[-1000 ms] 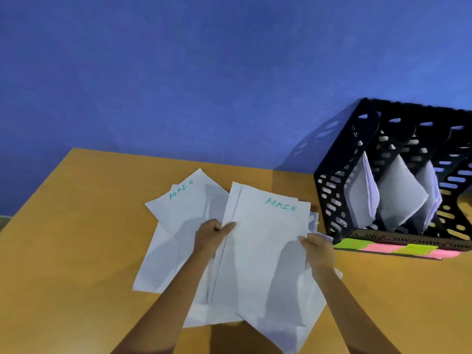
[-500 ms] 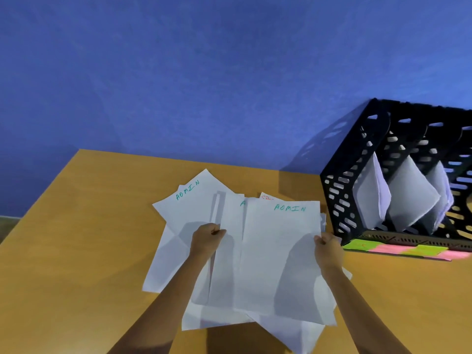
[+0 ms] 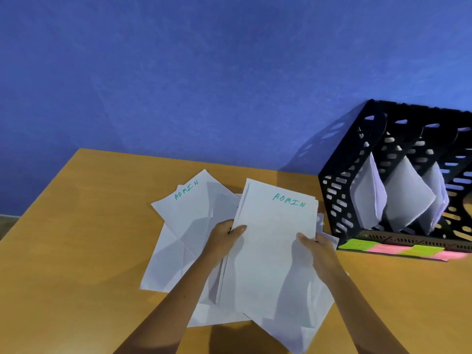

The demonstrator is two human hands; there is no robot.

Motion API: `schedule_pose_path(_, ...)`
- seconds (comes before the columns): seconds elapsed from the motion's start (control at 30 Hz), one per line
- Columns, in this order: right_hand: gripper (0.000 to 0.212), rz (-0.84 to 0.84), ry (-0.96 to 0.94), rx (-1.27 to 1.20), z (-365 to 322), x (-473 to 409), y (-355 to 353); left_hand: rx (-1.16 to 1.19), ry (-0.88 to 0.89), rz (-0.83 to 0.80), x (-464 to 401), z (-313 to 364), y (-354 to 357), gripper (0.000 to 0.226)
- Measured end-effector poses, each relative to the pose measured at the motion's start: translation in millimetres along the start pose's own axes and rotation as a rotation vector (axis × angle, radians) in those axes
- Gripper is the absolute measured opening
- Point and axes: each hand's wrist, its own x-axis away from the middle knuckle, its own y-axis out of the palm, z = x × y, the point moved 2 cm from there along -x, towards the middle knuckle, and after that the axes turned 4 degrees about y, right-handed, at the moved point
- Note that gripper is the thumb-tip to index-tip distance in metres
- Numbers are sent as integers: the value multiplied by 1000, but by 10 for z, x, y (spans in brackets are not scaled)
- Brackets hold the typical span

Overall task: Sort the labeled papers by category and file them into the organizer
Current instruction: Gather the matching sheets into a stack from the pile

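Note:
I hold a small stack of white sheets (image 3: 270, 241) above the table, its top sheet marked "ADMIN" in green. My left hand (image 3: 222, 238) grips the stack's left edge and my right hand (image 3: 318, 247) grips its right edge. Under it lie more loose white papers (image 3: 178, 251); one at the back left (image 3: 189, 200) also reads "ADMIN". The black slotted organizer (image 3: 339, 190) stands at the right, with white papers leaning in three of its slots.
Green and pink sticky notes (image 3: 398, 250) line the organizer's front base. The wooden table (image 3: 76, 251) ends at a blue wall behind. Its left edge runs diagonally down to the left.
The two ADMIN sheets that were spread apart half a second ago are now squared into one stack between my hands. My right hand has slid inward with its sheet.

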Motion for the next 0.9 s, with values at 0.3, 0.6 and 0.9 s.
schedule_pose_path(0.3,29,333,52,487,101,-93,-401,-399,-277,380,-201,-186,-422,46)
schedule_pose_path(0.6,25,281,-32,446,75,-25,-102,-277,-95,313,-101,-209,-344,48)
schedule_pose_path(0.9,37,135,-31,283,58,108,558,46,-7,240,48,-93,-337,10)
